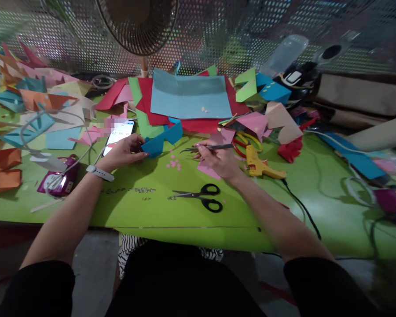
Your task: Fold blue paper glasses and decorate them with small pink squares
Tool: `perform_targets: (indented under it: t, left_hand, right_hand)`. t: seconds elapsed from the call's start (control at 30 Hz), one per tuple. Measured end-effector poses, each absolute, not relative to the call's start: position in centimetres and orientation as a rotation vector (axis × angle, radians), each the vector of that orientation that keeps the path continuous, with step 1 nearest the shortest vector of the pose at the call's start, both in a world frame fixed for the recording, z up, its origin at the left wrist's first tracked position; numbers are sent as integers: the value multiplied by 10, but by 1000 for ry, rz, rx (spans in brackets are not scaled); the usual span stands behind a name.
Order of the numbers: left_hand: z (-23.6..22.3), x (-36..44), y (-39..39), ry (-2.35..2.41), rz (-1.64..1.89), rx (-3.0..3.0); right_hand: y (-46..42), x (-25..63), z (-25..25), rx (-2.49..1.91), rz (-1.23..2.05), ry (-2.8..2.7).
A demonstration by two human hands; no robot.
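My left hand (129, 149) is closed on the near edge of a folded piece of blue paper (155, 144), which stands on the green table (191, 220). In my right hand (218, 160) is a pair of dark tweezers (219, 146), held like a pen, with the tips pointing left toward the blue paper. Small pink paper bits (174, 164) lie scattered between my hands. Beneath my right hand rests a scrap of pink paper (208, 170). Black-handled scissors (203, 195) lie in front of me, blades to the left.
A yellow glue gun (260, 164) and pliers (251, 143) lie right of my right hand. A lit phone (120, 134) is behind my left wrist. Coloured paper is piled at the left and back, below a fan (138, 22). A purple device (61, 176) with cables stands left.
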State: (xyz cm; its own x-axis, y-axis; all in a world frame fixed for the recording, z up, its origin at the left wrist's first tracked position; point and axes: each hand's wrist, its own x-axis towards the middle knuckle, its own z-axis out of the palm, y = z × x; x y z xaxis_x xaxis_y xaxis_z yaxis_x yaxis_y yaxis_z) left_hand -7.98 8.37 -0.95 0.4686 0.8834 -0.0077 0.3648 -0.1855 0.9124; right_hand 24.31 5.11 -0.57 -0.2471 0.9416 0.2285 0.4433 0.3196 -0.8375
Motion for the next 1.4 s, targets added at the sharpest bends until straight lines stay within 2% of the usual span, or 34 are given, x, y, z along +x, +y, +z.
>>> perform_targets:
  t: [0.17, 1.0, 1.4]
  left_hand:
    - [-12, -82, 84, 1030, 685, 1729]
    - [-14, -79, 81, 1032, 704, 1739]
    - [-4, -76, 77, 992, 761, 1562]
  right_hand:
    - [45, 230, -13, -1127, 907, -1898]
    - [38, 230, -24, -942, 759, -1969]
    - [37, 228, -27, -928, 690, -1937]
